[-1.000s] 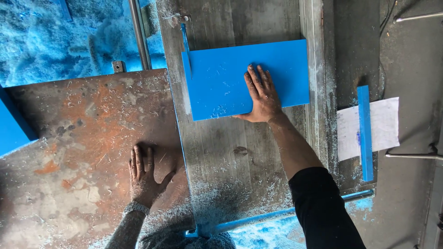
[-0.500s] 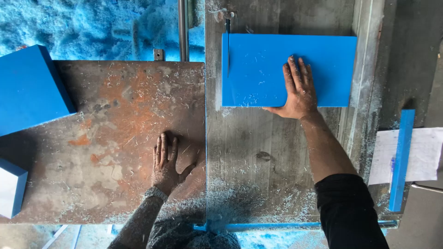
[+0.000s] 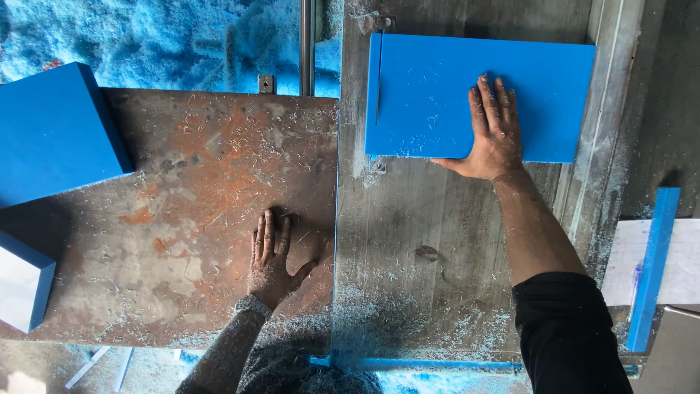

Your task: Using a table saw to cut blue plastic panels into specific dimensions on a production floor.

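In the head view, the right hand [image 3: 494, 135] lies open and flat on the blue panel [image 3: 437, 95] on the grey desk [image 3: 430, 248], pressing its lower right part, while the left hand [image 3: 273, 257] rests open, holding nothing, on the rusty plate [image 3: 189, 190], well apart.

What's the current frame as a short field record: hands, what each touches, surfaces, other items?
left hand: left hand flat, palm down on rusty metal plate
right hand: right hand flat on blue sheet, fingers spread
blue sheet: lies on grey saw table; a thin cut line runs near its left edge
left of plate: blue block overlapping the plate's corner
right side: narrow blue strip across white paper
debris: blue shavings piled beyond the plate
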